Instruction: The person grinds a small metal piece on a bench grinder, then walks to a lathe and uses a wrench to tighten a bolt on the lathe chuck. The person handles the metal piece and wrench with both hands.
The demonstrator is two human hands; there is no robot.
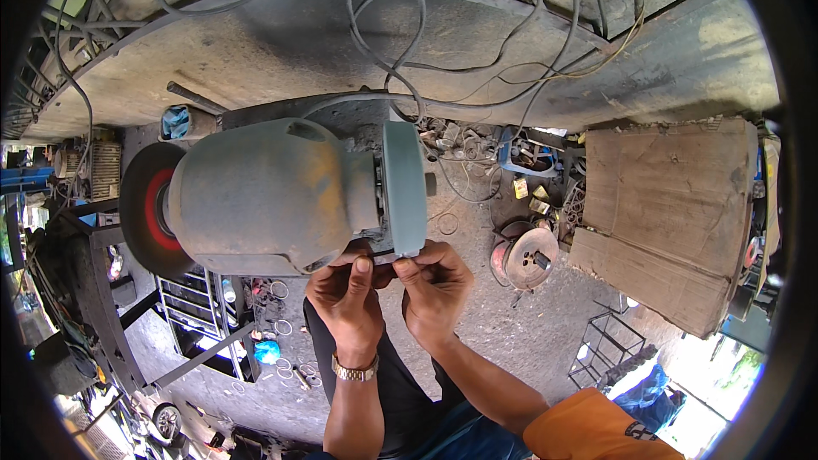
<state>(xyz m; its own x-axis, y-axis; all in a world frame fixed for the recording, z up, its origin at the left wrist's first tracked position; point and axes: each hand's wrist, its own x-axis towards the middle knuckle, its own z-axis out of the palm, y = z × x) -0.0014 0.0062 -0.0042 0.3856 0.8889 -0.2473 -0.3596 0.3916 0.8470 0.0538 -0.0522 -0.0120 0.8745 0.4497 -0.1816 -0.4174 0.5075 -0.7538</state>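
left hand: thumb drawn in against the curled fingers, just below the grinder's right end; whether it pinches something small there, i cannot tell.
right hand: just beside the left hand, thumb and forefinger drawn close at the lower edge of the wheel; what may lie between them is too small to make out.
grinder: above and to the left of both hands, its rounded grey body scuffed with tan patches.
grey-green wheel: directly above the right hand, its lower rim right at the fingertips.
dark wheel with red centre: at the grinder's far end, well to the left of the left hand.
watch: metal band around the wrist below the left hand.
orange sleeve: on the arm, below and to the right of the right hand.
reel: on the floor, right of the right hand.
cardboard: brown sheet, farther right and higher than the right hand.
blue crate: above and to the right of the right hand, small odds and ends in it.
cables: looped well above both hands.
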